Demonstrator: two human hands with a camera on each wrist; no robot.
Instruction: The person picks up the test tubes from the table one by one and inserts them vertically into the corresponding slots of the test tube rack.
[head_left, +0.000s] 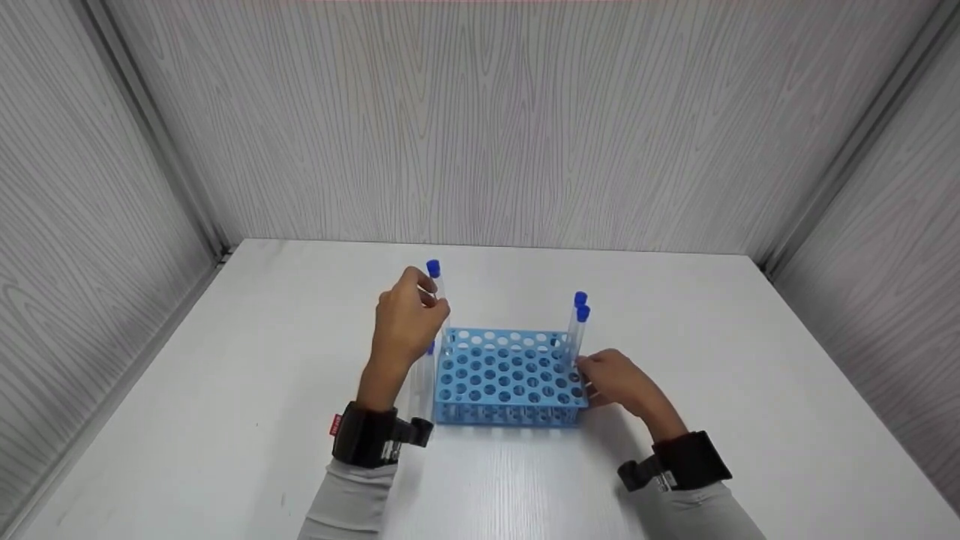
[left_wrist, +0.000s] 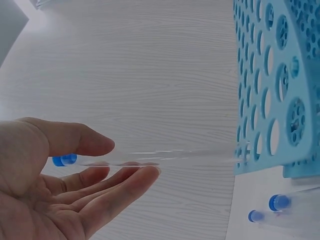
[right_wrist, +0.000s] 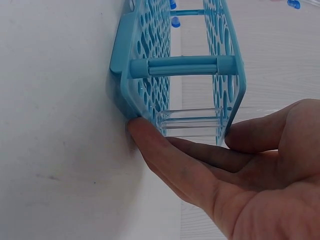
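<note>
A light blue test tube rack (head_left: 510,379) with rows of round holes stands on the table. My left hand (head_left: 409,319) pinches a clear test tube (left_wrist: 175,154) with a blue cap (head_left: 433,268) between thumb and fingers. The tube is upright, its lower end at the rack's far left corner hole. My right hand (head_left: 616,382) grips the rack's right end, thumb at the top plate and fingers lower down, as the right wrist view shows. Two blue-capped test tubes (head_left: 576,330) stand in the rack's far right holes, close to that hand.
To the left of the rack, partly behind my left wrist, lie more clear tubes (head_left: 421,382) with blue caps (left_wrist: 280,202). The white table (head_left: 300,315) is bounded by wood-grain panels (head_left: 480,127) at the back and both sides.
</note>
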